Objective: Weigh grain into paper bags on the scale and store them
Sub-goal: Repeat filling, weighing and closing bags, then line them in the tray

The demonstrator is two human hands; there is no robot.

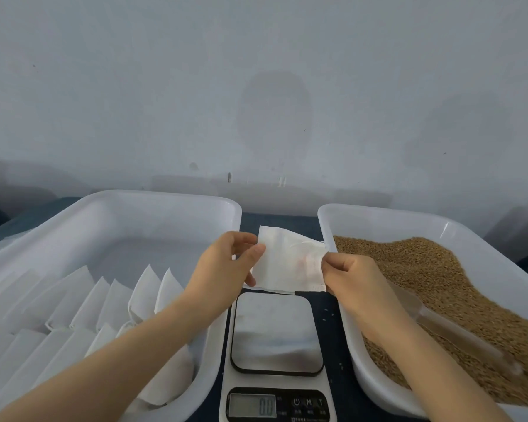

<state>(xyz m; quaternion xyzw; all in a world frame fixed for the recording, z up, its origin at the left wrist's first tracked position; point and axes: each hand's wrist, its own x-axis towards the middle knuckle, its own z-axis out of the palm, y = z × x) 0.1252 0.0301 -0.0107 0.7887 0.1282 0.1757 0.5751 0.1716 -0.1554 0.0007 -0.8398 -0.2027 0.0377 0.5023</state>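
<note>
A small white paper bag (284,260) hangs in the air above the far edge of the scale. My left hand (226,266) pinches its left side and my right hand (348,275) pinches its right edge. The white kitchen scale (276,333) stands between two tubs with a bare steel platform, its display (252,405) reading 0.0. Brown grain (439,287) fills the white tub on the right (348,217). A clear plastic scoop (457,333) lies on the grain.
A white tub on the left (165,199) holds several white paper bags (116,303) standing in rows at its near side. More white bags lie flat under the held one. A dark blue cloth (333,385) covers the table. A grey wall rises behind.
</note>
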